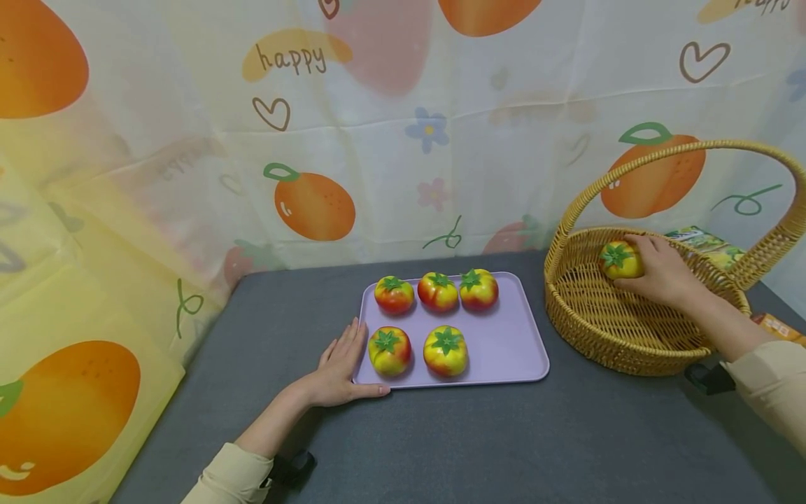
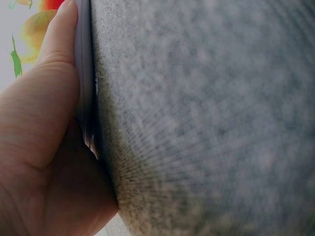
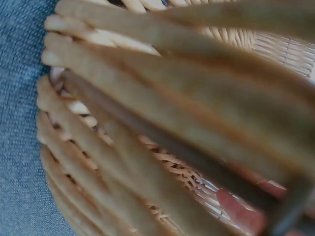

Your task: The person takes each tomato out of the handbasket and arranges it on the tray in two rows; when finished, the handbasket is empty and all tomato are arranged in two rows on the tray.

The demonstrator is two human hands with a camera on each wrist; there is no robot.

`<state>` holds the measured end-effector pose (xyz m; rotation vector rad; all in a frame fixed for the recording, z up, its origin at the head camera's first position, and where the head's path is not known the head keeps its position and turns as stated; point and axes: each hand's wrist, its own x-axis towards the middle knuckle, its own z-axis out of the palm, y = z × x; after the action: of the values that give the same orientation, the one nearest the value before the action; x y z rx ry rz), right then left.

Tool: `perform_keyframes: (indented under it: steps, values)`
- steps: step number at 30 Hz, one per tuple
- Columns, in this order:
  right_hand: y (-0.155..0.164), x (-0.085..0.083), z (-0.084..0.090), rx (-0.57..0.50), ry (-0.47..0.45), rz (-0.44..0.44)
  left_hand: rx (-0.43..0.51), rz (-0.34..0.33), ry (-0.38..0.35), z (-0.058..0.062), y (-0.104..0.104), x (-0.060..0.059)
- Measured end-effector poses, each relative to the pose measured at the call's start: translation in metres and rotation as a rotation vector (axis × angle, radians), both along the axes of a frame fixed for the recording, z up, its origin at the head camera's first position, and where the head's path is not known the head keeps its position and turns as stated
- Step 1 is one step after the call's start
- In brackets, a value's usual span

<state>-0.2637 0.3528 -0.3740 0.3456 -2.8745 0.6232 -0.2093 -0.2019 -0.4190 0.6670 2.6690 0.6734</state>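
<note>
My right hand [image 1: 667,271] grips a yellow-and-red tomato [image 1: 620,260] with a green star-shaped top, inside the wicker basket [image 1: 604,350]. In the right wrist view, the blurred weave of the basket [image 3: 113,147] hides most of this hand. On the left, my left hand [image 1: 336,367] rests against the near-left corner of a pale purple tray [image 1: 504,350], fingers straight along its side and thumb along its front edge. That thumb [image 2: 56,37] also shows in the left wrist view. Three tomatoes [image 1: 438,292] form the tray's back row; two tomatoes [image 1: 446,351] lie in front.
The basket's tall arched handle [image 1: 693,145] rises over the right forearm. Behind the basket is a green-and-yellow printed item [image 1: 705,245], and an orange packet [image 1: 777,325] lies to its right. A fruit-printed cloth [image 1: 378,140] hangs behind the dark grey table [image 1: 478,448].
</note>
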Motion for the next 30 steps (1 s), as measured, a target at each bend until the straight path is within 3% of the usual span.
perform_keyframes:
  steps: [19, 30]
  values:
    - [0.002, -0.002, 0.003, 0.044, -0.055, -0.003, -0.004, -0.002, -0.003, 0.0, 0.0, 0.0]
    - [-0.003, 0.011, 0.009, 0.01, -0.023, 0.015, -0.005, 0.0, 0.012, -0.001, 0.0, -0.001]
